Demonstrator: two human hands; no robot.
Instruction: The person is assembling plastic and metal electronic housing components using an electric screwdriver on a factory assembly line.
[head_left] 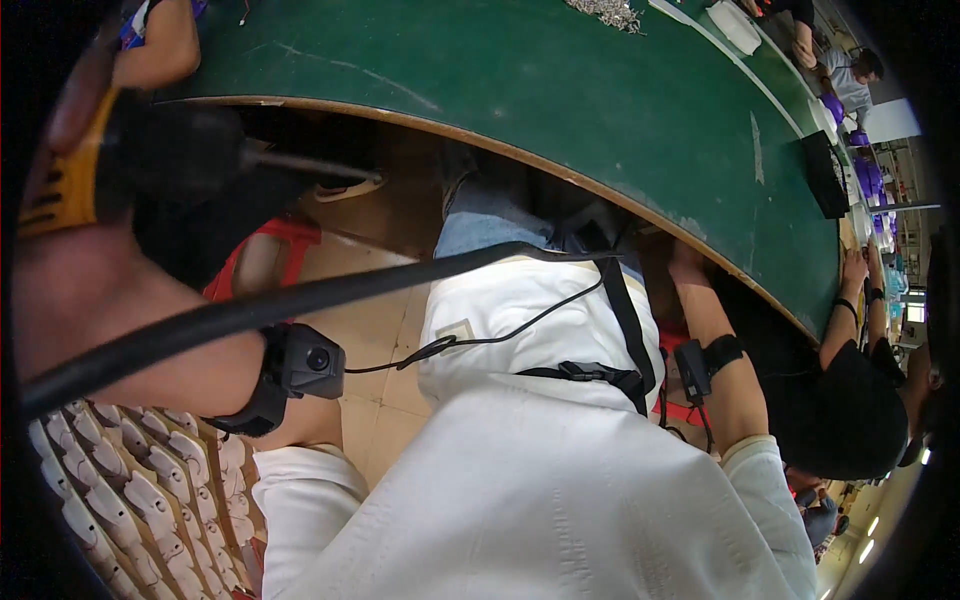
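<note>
Gripping a yellow-and-black power drill [165, 150] in the left hand [80, 248], left of the desk [500, 90]; probably feeling heavy, rigid, suiting grasping around the housing; leaving the right hand's [686, 264] finger state unclear.

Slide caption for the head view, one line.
Left hand gripping a yellow-black power tool; right hand near the green table's edge.
</note>
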